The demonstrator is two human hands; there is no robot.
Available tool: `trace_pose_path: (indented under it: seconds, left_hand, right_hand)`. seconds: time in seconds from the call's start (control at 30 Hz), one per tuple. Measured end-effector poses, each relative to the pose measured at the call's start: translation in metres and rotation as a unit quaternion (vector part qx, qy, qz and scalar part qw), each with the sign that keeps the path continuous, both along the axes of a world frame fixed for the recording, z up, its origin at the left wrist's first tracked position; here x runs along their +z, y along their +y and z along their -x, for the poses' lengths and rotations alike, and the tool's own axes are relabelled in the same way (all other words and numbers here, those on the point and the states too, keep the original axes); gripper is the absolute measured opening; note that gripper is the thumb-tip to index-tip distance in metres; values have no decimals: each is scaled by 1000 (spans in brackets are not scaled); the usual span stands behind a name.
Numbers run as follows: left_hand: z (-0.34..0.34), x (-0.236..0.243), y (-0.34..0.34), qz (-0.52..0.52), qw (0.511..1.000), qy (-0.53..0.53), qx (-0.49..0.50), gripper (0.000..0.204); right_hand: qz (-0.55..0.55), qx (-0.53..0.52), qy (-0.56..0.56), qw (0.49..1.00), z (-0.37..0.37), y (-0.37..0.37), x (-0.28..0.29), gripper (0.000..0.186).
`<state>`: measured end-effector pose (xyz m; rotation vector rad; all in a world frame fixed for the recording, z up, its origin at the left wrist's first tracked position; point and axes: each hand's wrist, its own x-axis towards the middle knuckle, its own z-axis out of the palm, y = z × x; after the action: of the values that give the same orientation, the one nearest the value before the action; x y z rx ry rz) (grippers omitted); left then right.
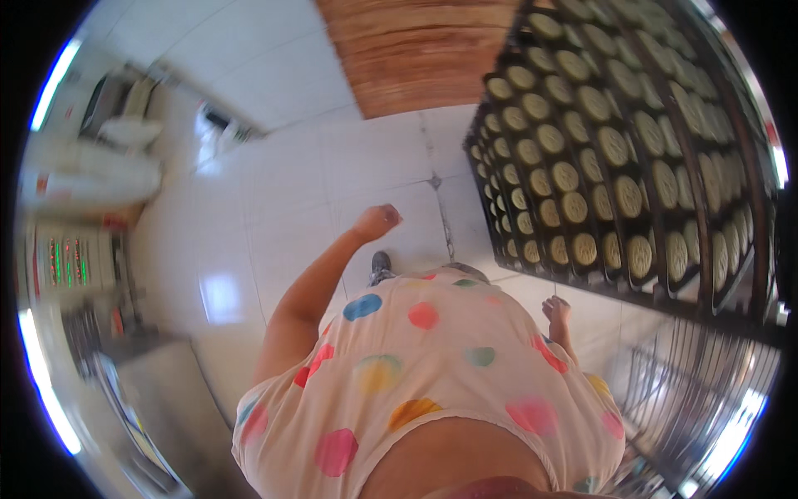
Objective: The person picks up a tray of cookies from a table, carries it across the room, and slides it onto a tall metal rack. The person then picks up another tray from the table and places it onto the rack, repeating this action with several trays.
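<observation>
Out in front of my body, above the tiled floor, my left hand [380, 223] is closed in a loose fist with nothing visible in it. My right hand [557, 309] hangs by my right side, its fingers curled in and holding nothing that I can see. The nearest thing to it is a tall dark rack [615, 291], which it does not touch. Several tiers of trays in this rack carry many round, pale pastries [573, 208] with a pattern pressed into their tops.
White floor tiles [316, 183] spread ahead, with one shoe [381, 264] showing. A brown wood-grained surface [416, 58] lies ahead. A metal cabinet [166, 391] and a panel with red and green lights [68, 260] stand left. A wire rack [665, 374] is at lower right.
</observation>
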<state>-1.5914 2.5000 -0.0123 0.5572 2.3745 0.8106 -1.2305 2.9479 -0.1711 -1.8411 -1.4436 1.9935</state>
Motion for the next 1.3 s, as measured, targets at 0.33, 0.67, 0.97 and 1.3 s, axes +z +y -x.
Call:
trace_pose_path:
  seconds: [0.33, 0.67, 0.97, 1.3]
  left_hand:
    - [269, 64, 214, -229, 966, 111, -55, 43]
    - [384, 213, 411, -509, 859, -31, -36, 56]
    - [370, 241, 460, -540, 719, -259, -352, 58]
    - [372, 218, 503, -576, 745, -112, -317, 62]
  right_hand:
    - [-328, -264, 312, 852, 21, 1, 212, 48]
    - [-308, -425, 437, 731, 57, 48, 275, 33]
    - [-378, -524, 324, 691, 68, 48, 300, 35]
    - [-586, -178, -354, 706, 47, 4, 284, 38]
